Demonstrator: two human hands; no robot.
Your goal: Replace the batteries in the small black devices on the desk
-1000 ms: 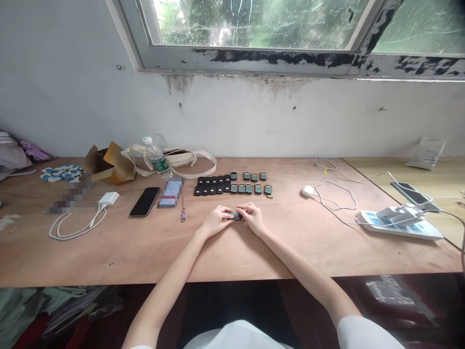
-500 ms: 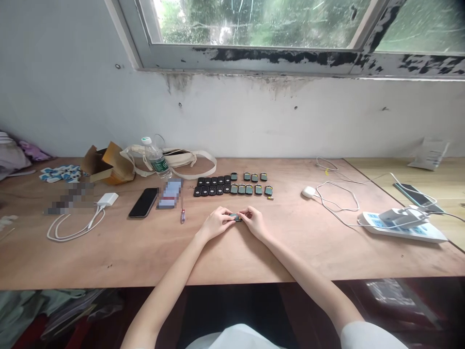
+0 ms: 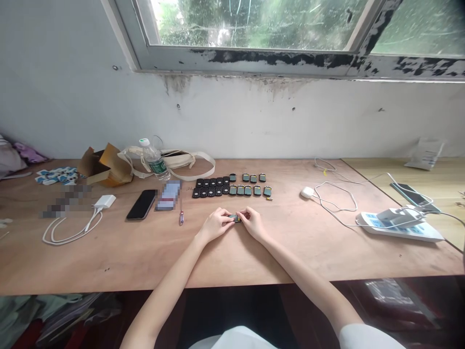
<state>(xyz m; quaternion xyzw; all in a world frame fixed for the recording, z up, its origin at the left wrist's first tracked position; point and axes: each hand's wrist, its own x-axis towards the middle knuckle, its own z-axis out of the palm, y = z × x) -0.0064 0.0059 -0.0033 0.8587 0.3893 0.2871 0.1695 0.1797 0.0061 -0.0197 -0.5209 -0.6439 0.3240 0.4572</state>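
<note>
A small dark device (image 3: 235, 218) with a greenish face and a touch of yellow is held low over the wooden table (image 3: 232, 261), in front of the seated person. Its left end is gripped between the thumb and fingers of the left hand (image 3: 215, 225). Its right end is pinched by the right hand (image 3: 253, 223), whose fingertips are drawn narrowly together; much of the device is covered by the fingers, so its exact tilt cannot be told.

Just beyond the hands, two rows are laid out: black cases (image 3: 211, 187) with pale marks at the left, and similar units with grey-green screens (image 3: 247, 190) at the right. A tiny yellow piece (image 3: 269, 198) is placed just in front of the rightmost unit.

To the left, a screwdriver (image 3: 181, 218), a black phone (image 3: 141, 205) and a white charger (image 3: 105, 201) with a looped cable are spread out. Behind them, a clear bottle (image 3: 157, 166) is seen leaning before a cream bag (image 3: 181, 159), beside an opened cardboard box (image 3: 109, 167).

Well to the right, a white power strip (image 3: 399, 232) is loaded with plugs.
</note>
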